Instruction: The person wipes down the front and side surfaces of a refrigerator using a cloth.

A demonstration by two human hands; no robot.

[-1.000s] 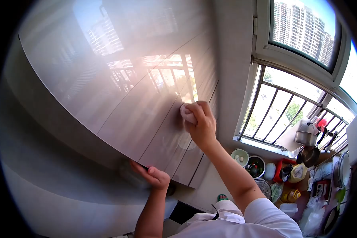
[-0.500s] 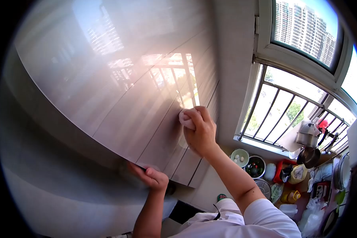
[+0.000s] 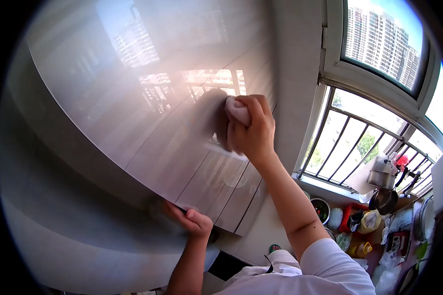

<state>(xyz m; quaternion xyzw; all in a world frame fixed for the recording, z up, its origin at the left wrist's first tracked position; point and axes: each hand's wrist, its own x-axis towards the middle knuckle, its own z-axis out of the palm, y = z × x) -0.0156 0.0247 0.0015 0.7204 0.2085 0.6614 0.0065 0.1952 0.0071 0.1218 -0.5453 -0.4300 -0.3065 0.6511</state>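
Note:
A large glossy, pale panel with straight groove lines fills the upper left and reflects the window and buildings. My right hand is closed around a bunched, pale pinkish cloth, held against the panel's face near its right side. Down at the panel's lower edge, my left hand grips the rim. Its fingers reach behind the edge, partly in shadow, while the thumb lies at the front.
To the right is a window with metal bars. Pots hang or stand by the sill. Below are a bowl, a yellow-capped oil bottle, plastic bags and other kitchen items. A grey wall lies at left.
My right hand has moved the cloth upward along the panel. A streaky smear shows below it. My left hand stays at the panel's edge. The whole view has shifted slightly.

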